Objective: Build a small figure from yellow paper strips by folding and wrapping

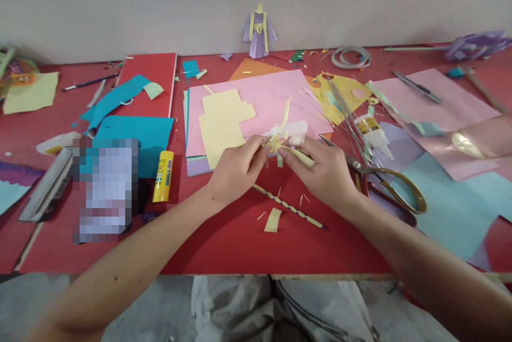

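Over the middle of the red table (240, 246), both my hands pinch a small folded piece of pale yellow paper (285, 147). My left hand (236, 168) is closed on its left end. My right hand (324, 171) is closed on its right part, and a thin yellow strip sticks up from it. Just behind the piece lies a small white glue bottle (290, 129). Under my hands a striped pencil (288, 206) rests on the table beside a yellow paper scrap (273, 220).
Pink sheet (276, 99) with a cut yellow shape (222, 120) lies behind my hands. Scissors (394, 187) and a second glue bottle (372, 131) sit at right, a yellow glue stick (164, 175) at left. A paper figure (260, 30) stands by the wall. Another person's arm (486, 136) enters at right.
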{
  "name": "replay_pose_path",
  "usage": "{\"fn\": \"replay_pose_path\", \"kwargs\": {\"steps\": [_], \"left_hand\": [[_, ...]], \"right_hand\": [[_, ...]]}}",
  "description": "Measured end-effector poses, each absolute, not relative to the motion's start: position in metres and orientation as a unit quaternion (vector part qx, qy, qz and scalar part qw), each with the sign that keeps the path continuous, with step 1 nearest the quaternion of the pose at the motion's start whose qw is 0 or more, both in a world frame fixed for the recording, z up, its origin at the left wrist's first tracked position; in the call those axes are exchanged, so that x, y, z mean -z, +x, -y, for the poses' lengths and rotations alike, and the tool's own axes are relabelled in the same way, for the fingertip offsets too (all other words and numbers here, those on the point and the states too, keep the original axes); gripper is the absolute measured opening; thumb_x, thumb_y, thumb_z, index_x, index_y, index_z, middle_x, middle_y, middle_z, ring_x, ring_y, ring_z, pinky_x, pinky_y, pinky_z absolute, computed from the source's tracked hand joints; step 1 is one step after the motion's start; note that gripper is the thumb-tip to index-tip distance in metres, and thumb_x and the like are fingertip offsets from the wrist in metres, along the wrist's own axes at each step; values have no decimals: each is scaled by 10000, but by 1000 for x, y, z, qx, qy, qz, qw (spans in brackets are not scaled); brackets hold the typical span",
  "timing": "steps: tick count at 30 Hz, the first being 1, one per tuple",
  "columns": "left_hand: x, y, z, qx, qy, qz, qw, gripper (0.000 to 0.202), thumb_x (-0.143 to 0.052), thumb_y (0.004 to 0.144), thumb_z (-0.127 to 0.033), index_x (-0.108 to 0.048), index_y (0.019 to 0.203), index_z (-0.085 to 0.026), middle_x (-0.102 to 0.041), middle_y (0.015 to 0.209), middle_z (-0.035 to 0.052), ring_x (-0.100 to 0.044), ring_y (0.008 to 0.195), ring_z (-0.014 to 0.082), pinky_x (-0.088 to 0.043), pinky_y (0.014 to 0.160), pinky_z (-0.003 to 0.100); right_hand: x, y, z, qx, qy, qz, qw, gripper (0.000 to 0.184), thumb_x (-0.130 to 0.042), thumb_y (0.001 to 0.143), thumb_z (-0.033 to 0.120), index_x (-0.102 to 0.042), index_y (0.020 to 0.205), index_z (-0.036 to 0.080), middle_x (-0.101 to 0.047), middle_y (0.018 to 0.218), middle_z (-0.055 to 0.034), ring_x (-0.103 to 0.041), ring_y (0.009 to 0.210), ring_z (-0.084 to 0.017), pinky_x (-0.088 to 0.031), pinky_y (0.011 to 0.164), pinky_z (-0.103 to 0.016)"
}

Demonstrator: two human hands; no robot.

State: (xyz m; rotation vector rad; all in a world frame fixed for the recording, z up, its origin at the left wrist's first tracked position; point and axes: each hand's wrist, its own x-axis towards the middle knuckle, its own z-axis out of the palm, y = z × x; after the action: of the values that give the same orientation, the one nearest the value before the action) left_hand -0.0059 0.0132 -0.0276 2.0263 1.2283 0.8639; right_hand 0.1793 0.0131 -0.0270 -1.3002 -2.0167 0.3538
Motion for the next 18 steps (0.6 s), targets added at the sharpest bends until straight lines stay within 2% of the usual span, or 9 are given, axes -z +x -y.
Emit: {"fn": "replay_pose_path", "kwargs": {"steps": [4,10,18], "left_hand": [[27,-6,-14,-312,781,-460,284,106,-407,967,-224,-504,948,-187,-637,710,-11,-561,587,94,-433,571,208],[28,-6,-15,-263,807,-461,260,111,-407,958,-203,-510,994,-183,-641,696,-11,-561,566,106,-424,578,222],[29,-7,-16,-231,850,-432,195,179,-379,938,-177,-467,1094,-175,-679,772,21,-612,634,144,-416,591,239]], "right_hand": [[28,180,-13,-128,-492,780,365,112,-595,876,274,-647,958,218,-756,885,-53,-712,792,-212,-490,641,-276],[26,180,-12,-127,-495,784,351,86,-598,874,279,-651,889,213,-735,770,-26,-663,632,-165,-450,562,-248],[23,179,-13,-163,-506,783,322,91,-576,880,284,-631,867,213,-677,708,-14,-588,597,-147,-393,534,-251]]}}
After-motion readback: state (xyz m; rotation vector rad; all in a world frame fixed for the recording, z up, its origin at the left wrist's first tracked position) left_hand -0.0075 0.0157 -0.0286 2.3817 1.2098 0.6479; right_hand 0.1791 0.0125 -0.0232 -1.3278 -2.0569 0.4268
